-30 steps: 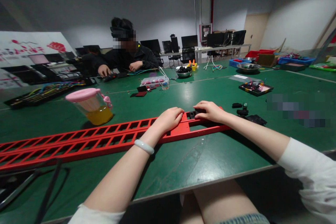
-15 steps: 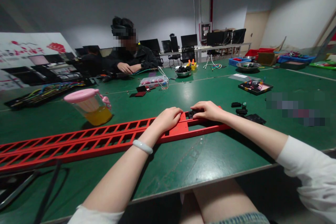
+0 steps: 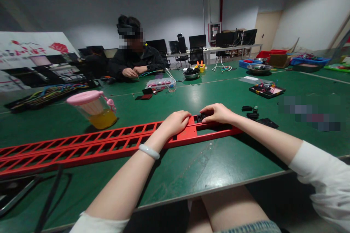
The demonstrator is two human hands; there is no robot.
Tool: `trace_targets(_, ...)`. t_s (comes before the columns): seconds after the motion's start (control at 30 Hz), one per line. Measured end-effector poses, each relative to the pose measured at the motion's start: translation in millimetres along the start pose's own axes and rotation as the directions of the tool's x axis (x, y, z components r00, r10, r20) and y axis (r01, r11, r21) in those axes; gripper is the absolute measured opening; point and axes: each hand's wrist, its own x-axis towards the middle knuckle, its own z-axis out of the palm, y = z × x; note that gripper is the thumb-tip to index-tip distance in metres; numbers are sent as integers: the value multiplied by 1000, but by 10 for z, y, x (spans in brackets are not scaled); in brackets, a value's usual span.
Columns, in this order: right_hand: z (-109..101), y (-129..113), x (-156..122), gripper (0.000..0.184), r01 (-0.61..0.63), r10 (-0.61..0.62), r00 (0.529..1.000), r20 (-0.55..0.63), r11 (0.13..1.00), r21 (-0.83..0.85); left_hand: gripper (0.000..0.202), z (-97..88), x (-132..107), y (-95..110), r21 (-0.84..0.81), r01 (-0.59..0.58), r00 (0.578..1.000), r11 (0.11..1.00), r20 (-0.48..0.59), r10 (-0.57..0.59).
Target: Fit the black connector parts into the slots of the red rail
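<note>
A long red metal frame (image 3: 82, 145) with rows of rectangular slots lies across the green table in front of me. My left hand (image 3: 177, 122) presses on its flat plate, fingers together and curled over the far side. At the frame's right end, my right hand (image 3: 217, 113) pinches a small black plastic part (image 3: 200, 118) between thumb and fingers. That part sits at the opening beside the plate; my fingers hide some of it. More black plastic pieces (image 3: 252, 115) lie just beyond my right wrist.
A pink-lidded cup (image 3: 91, 109) of yellow liquid stands behind the frame. Across the table (image 3: 175, 100) a person in dark clothes (image 3: 136, 62) works with a thin cable. A black tray with wires (image 3: 267, 90) and metal bowls (image 3: 191, 75) stand farther back. A dark stand lies at lower left.
My right hand has shifted very slightly at the black part, with its fingers arched a little higher. The left hand stays on the frame. Across the table, the person's hands have moved slightly.
</note>
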Motion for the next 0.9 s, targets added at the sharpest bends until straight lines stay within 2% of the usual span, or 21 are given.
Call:
trace_targets(0.23,36,26,38,44,23,-23,1000,8,1000,21,30,4,1,-5,-1,-6,1000,1000,-3,6)
trace_targets(0.4,33,31,35,50,25,-28,999,24,993,115,30,8,-4,-11,1,-15,1000,1000,-15,15)
trace_targets(0.6,24,8,28,48,-12,8,1000,28,987,158,31,6,3,-10,11,-23,1000,1000,-9,23)
trace_targets(0.9,22,74,52,53,-48,46,999,15,989,138,30,23,1,-28,14,-26,1000,1000,-16,26)
